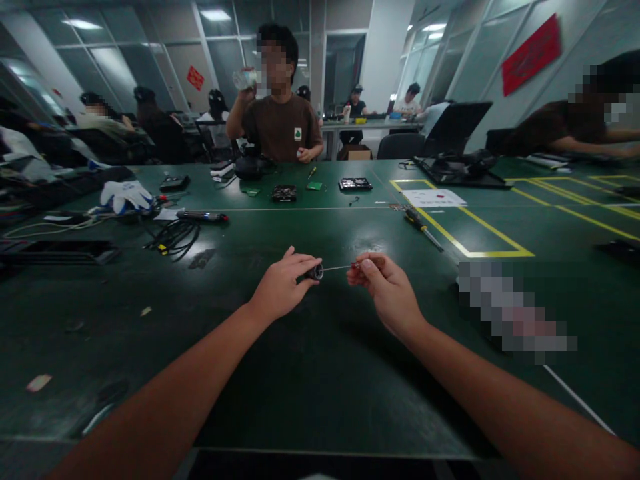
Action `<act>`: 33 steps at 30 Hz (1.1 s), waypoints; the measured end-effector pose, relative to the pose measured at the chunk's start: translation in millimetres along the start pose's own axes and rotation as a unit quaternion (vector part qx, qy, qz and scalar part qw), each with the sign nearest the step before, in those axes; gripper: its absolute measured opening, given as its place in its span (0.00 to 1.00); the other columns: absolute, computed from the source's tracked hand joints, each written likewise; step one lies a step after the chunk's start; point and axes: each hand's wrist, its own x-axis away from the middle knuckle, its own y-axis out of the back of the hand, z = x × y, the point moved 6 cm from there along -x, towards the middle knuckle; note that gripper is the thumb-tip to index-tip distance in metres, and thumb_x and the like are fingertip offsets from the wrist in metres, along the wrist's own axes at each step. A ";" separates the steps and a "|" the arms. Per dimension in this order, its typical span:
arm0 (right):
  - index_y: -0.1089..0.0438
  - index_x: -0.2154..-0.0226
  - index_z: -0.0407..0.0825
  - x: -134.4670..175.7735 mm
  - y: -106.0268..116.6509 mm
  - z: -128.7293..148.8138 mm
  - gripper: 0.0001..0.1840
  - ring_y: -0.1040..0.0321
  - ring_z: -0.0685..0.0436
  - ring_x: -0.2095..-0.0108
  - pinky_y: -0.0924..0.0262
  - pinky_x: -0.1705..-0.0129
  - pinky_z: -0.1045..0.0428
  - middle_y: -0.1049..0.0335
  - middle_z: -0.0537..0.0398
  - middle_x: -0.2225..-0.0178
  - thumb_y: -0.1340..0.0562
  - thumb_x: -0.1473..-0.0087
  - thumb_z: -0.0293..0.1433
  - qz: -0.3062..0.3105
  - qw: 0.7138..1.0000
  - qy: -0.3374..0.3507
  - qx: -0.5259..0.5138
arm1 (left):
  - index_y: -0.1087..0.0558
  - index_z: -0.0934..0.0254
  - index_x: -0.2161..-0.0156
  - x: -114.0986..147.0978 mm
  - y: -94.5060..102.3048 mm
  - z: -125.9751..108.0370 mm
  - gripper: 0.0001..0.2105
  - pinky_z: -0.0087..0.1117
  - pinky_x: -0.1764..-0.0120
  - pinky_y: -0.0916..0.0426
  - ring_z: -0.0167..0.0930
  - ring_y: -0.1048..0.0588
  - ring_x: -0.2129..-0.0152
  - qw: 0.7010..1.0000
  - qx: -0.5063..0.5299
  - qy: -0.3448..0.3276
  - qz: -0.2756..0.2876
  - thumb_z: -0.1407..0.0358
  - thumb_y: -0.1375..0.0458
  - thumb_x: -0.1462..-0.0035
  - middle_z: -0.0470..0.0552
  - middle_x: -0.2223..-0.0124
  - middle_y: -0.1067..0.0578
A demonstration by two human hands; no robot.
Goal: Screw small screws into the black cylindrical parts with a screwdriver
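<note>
Over the green table, my left hand (286, 283) pinches a small dark cylinder (315, 272) between thumb and fingers. Its round end faces right, and most of its body is hidden in the hand. A thin metal rod (336, 269) runs level from that end toward my right hand (387, 283). The right fingers are closed on the rod's dark red end, which they partly cover. Whether the rod enters the cylinder or only touches it, I cannot tell.
A screwdriver (423, 228) lies beyond my right hand. Black cables (174, 237), a dark pen-shaped tool (203, 217) and white-blue gloves (127, 197) are at the left. Opened black devices (355, 184) stand farther back. Across the table a person (280, 123) drinks from a bottle.
</note>
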 end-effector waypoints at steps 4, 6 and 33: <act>0.25 0.67 0.50 -9.5 7.2 -21.1 0.11 0.28 0.45 0.70 0.29 0.63 0.47 0.26 0.54 0.72 0.30 0.43 0.41 0.026 0.981 -0.169 -0.093 | 0.23 0.61 0.44 -1.5 1.7 4.6 0.18 0.61 0.32 0.40 0.36 0.20 0.50 1.000 0.001 0.005 0.006 0.73 0.36 0.39 0.54 0.47 0.19; 0.26 0.69 0.51 -14.6 13.3 -21.6 0.12 0.29 0.45 0.72 0.29 0.65 0.47 0.27 0.54 0.73 0.31 0.43 0.42 0.023 0.977 -0.177 -0.114 | 0.23 0.60 0.43 -1.5 3.1 9.3 0.18 0.61 0.32 0.41 0.36 0.20 0.49 1.000 -0.002 0.021 0.006 0.73 0.36 0.38 0.53 0.46 0.19; 0.24 0.64 0.52 -5.6 4.9 -7.2 0.14 0.27 0.45 0.66 0.31 0.60 0.47 0.25 0.56 0.67 0.27 0.46 0.44 -0.002 0.998 -0.049 -0.045 | 0.24 0.60 0.43 0.5 2.1 8.0 0.20 0.61 0.31 0.43 0.36 0.21 0.49 0.999 -0.013 0.026 0.015 0.70 0.34 0.40 0.53 0.46 0.20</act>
